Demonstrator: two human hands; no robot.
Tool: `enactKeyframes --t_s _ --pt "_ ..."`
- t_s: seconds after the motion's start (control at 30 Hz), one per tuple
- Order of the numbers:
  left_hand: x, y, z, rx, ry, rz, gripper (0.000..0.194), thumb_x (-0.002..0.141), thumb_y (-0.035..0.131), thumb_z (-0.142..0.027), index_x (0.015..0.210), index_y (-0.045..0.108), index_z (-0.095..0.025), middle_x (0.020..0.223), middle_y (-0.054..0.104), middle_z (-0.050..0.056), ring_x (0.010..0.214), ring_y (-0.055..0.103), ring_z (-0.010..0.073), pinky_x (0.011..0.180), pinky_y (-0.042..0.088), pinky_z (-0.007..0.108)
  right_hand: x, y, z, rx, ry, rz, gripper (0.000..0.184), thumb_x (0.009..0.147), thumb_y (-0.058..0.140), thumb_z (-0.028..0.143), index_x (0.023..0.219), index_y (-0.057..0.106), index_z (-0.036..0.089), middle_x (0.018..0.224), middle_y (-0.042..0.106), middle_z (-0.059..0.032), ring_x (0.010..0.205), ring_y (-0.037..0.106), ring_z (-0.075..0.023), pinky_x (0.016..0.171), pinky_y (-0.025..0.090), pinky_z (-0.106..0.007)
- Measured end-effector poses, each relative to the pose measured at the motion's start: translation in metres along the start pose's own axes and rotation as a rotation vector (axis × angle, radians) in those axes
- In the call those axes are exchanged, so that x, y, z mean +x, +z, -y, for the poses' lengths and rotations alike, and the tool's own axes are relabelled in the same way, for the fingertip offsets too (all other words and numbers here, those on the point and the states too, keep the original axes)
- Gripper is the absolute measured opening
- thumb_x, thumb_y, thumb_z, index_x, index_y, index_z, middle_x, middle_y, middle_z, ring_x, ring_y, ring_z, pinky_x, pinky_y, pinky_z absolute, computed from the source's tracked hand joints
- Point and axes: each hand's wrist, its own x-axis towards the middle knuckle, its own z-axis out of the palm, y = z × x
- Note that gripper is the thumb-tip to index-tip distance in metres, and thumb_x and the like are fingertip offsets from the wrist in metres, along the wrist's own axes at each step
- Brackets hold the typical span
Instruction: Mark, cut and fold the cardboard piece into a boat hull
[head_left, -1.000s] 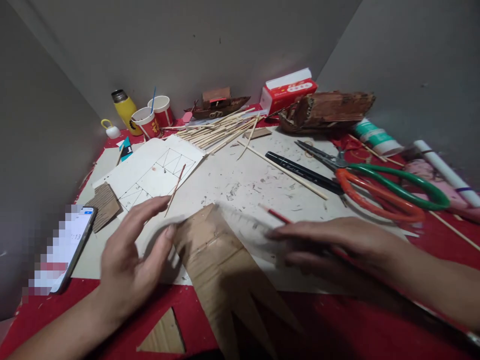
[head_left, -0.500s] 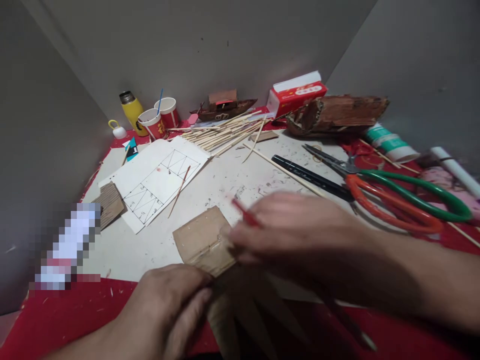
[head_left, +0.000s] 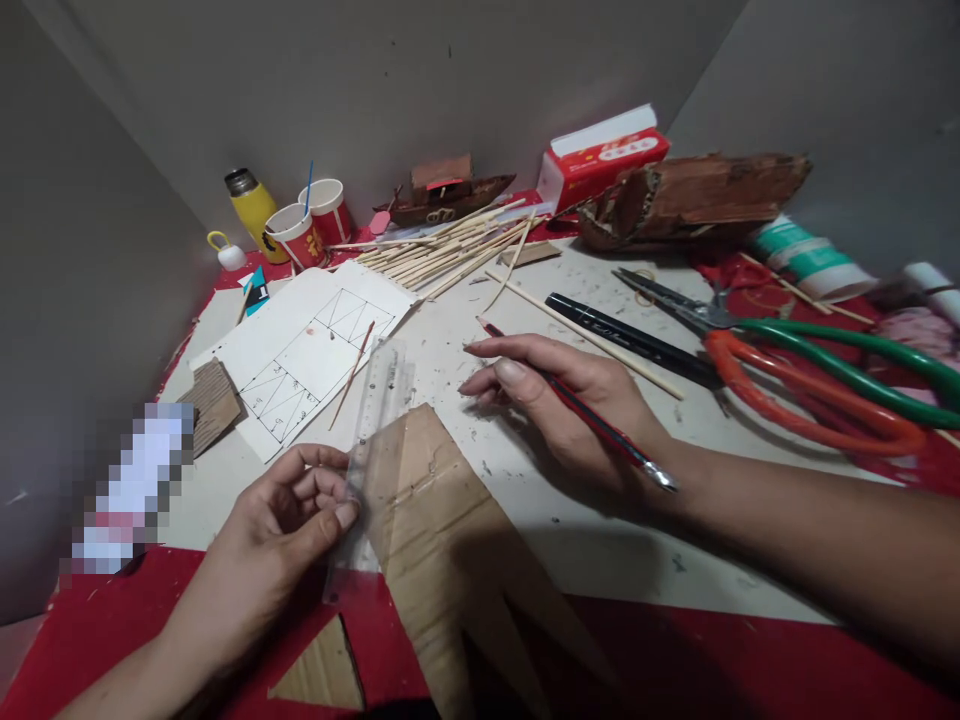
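My left hand (head_left: pixel 292 520) pinches a clear plastic ruler (head_left: pixel 369 425) between thumb and fingers. The ruler slants along the left edge of a brown cardboard piece (head_left: pixel 442 520), overlapping it. Long pointed strips are cut into the cardboard's near end, partly in shadow. My right hand (head_left: pixel 559 405) holds a dark red-and-black pencil (head_left: pixel 592 422), its tip to the upper left, above the board and right of the cardboard. A small cardboard triangle (head_left: pixel 322 672) lies on the red cloth below my left hand.
On the pale board (head_left: pixel 630 560) lie a paper drawing (head_left: pixel 300 355), thin sticks (head_left: pixel 442 255), a black marker (head_left: pixel 630 340) and large scissors (head_left: pixel 750 350). Behind are paper cups (head_left: pixel 296 235), a yellow bottle (head_left: pixel 255 215), a small model boat (head_left: pixel 442 195) and a larger brown model (head_left: pixel 705 205).
My left hand has left the cardboard's edge and now holds the ruler, which was not visible before. My right hand has moved up and right off the cardboard, still holding the pencil.
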Motion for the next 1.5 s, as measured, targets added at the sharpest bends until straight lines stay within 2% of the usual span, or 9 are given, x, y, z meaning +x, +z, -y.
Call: enactKeyframes --t_s 0.4,0.67,0.8,0.9,1.0,1.13,1.27,1.37,1.5 --pt "0.003 0.015 -0.005 -0.028 0.052 -0.091 0.070 0.075 0.080 -0.026 0.135 0.045 -0.031 0.084 0.056 -0.007 0.046 0.048 0.0029 0.041 0.044 0.015 -0.001 0.000 -0.005 -0.032 -0.040 0.052 0.021 0.096 0.056 0.029 0.112 0.066 0.020 0.085 0.075 -0.0037 0.074 0.071 -0.0164 0.071 0.061 -0.031" --pt "0.007 0.031 0.008 -0.012 0.026 -0.063 0.044 0.077 0.079 -0.032 0.114 0.058 -0.021 0.083 0.054 -0.005 0.055 0.058 0.0054 0.053 0.052 0.019 -0.001 -0.001 -0.006 -0.223 -0.142 0.103 0.028 0.093 0.055 0.032 0.110 0.068 0.015 0.084 0.076 -0.0079 0.071 0.072 -0.0209 0.067 0.058 -0.035" --pt "0.006 0.033 0.009 0.170 0.060 -0.009 0.040 0.080 0.075 -0.034 0.115 0.062 -0.020 0.083 0.060 -0.002 0.061 0.059 0.0072 0.058 0.050 0.019 0.000 -0.002 -0.005 -0.246 -0.108 0.119 0.028 0.093 0.055 0.032 0.111 0.069 0.017 0.086 0.077 -0.0088 0.073 0.072 -0.0218 0.065 0.057 -0.034" --pt "-0.001 0.026 0.007 0.479 0.236 0.030 0.031 0.086 0.069 -0.031 0.115 0.065 -0.023 0.079 0.064 -0.001 0.066 0.062 0.0111 0.060 0.051 0.022 0.001 -0.002 -0.004 -0.256 -0.120 0.121 0.027 0.092 0.055 0.030 0.110 0.070 0.016 0.086 0.077 -0.0089 0.072 0.072 -0.0216 0.067 0.057 -0.034" --pt "-0.007 0.014 0.006 0.851 0.621 0.008 0.025 0.089 0.064 -0.019 0.113 0.064 -0.025 0.082 0.069 0.001 0.072 0.066 0.0136 0.066 0.053 0.025 0.002 -0.002 -0.003 -0.273 -0.144 0.134 0.027 0.092 0.054 0.028 0.110 0.070 0.015 0.085 0.077 -0.0084 0.071 0.072 -0.0199 0.067 0.056 -0.032" --pt "-0.004 0.002 0.008 1.219 0.949 -0.016 0.037 0.087 0.063 -0.012 0.122 0.058 -0.022 0.111 0.070 0.010 0.099 0.064 0.0212 0.086 0.054 0.035 0.000 -0.002 -0.001 -0.326 -0.196 0.158 0.026 0.092 0.054 0.024 0.110 0.070 0.014 0.086 0.077 -0.0084 0.073 0.072 -0.0185 0.069 0.056 -0.028" --pt "0.008 -0.002 0.017 1.447 0.988 0.046 0.055 0.088 0.065 -0.027 0.138 0.049 -0.013 0.141 0.055 0.019 0.134 0.045 0.0347 0.107 0.042 0.054 -0.005 -0.001 0.000 -0.389 -0.286 0.290 0.035 0.091 0.059 0.025 0.121 0.064 0.008 0.099 0.076 -0.0132 0.088 0.072 -0.0224 0.078 0.056 -0.031" --pt "0.013 -0.004 0.024 1.487 0.983 0.105 0.057 0.091 0.060 -0.030 0.141 0.046 -0.009 0.144 0.053 0.018 0.138 0.041 0.0353 0.108 0.044 0.055 -0.009 0.001 -0.001 -0.473 -0.392 0.398 0.053 0.088 0.068 0.036 0.131 0.056 0.006 0.111 0.071 -0.0173 0.100 0.067 -0.0272 0.084 0.054 -0.037" --pt "0.012 -0.005 0.031 1.495 1.064 0.097 0.052 0.091 0.060 -0.025 0.137 0.051 -0.005 0.141 0.056 0.019 0.137 0.044 0.0363 0.103 0.051 0.052 -0.011 0.002 -0.001 -0.523 -0.423 0.471 0.056 0.088 0.067 0.034 0.134 0.049 0.007 0.104 0.068 -0.0149 0.091 0.063 -0.0265 0.076 0.052 -0.038"
